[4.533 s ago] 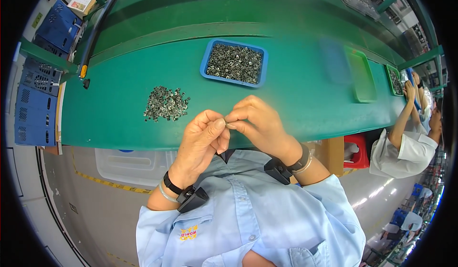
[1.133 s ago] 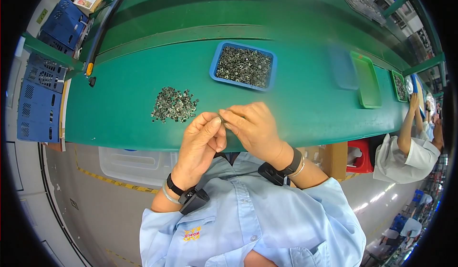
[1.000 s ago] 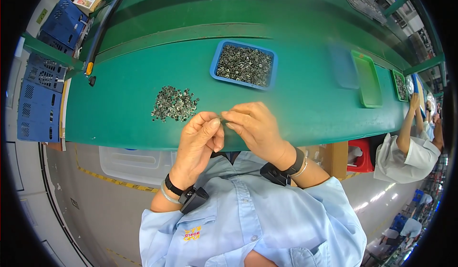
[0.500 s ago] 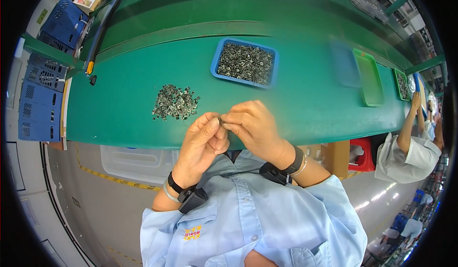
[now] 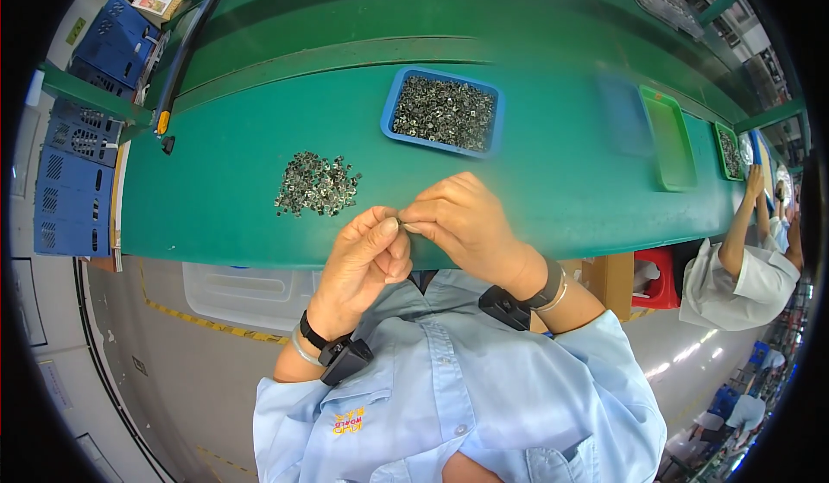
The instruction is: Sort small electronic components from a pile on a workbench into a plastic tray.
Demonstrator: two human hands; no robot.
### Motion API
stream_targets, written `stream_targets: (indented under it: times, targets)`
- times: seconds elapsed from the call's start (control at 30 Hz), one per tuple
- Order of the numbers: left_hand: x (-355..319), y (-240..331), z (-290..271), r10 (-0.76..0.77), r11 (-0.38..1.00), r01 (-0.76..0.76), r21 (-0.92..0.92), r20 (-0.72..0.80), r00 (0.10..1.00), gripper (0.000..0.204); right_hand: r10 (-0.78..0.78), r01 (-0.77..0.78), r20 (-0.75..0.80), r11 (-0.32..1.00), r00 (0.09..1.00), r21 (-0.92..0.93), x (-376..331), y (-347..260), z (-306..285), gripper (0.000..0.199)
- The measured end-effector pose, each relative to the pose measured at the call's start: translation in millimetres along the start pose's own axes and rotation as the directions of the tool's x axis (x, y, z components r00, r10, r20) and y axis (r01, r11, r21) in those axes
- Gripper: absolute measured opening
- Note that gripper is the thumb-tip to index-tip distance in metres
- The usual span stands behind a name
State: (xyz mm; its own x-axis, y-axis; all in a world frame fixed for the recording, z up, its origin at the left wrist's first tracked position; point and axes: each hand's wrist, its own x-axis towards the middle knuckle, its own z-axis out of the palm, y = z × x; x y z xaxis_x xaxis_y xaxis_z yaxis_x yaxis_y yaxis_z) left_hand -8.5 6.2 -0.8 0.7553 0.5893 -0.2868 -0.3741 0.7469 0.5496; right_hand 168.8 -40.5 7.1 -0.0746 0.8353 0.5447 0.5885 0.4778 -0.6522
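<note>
Seen from the head camera, the left hand [image 5: 367, 254] and right hand [image 5: 462, 224] met fingertip to fingertip, fingers pinched together on a tiny metal part [image 5: 401, 223] above the green tabletop [image 5: 224, 172], near a loose pile of parts [image 5: 317, 185] and a blue tray [image 5: 443, 112].

left hand [image 5: 367, 254] and right hand [image 5: 462, 220], fingertips pinched together, apparently touching

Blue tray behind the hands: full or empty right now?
Nearly full. The blue tray sits upright on the green table, its floor covered by small dark metal parts almost to the walls.
</note>
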Motion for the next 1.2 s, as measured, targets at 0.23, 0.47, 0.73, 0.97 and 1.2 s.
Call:
stream_targets:
  times: [0.23,0.47,0.73,0.97,1.2]
  targets:
    - [-1.5,1.3,-0.6,0.034,0.995,-0.030,0.090,-0.041,0.999,0.014,-0.029,0.030,0.032,0.998,0.999,-0.050,1.7,0.6,-1.4,0.013]
    - [-3.0,7.0,-0.5,0.048,0.984,-0.033,0.174,-0.084,0.995,0.014,-0.009,0.010,0.045,1.000,0.999,-0.016,1.9,0.4,0.8,0.012]
    - [-4.8,8.4,-0.6,0.044,0.984,-0.030,0.175,-0.076,0.996,0.013,-0.008,0.012,0.081,0.999,0.997,-0.050,3.8,-1.4,-0.3,0.009]
    - [-4.7,9.3,1.6,0.029,0.986,-0.014,0.165,-0.089,0.996,0.013,0.037,-0.031,0.123,0.998,0.992,-0.047,3.4,-3.6,-0.1,0.009]
    - [-3.6,9.3,0.9,0.017,0.989,-0.003,0.150,-0.092,0.996,0.011,0.073,-0.071,0.140,0.997,0.987,-0.017,2.3,-4.1,0.1,0.009]
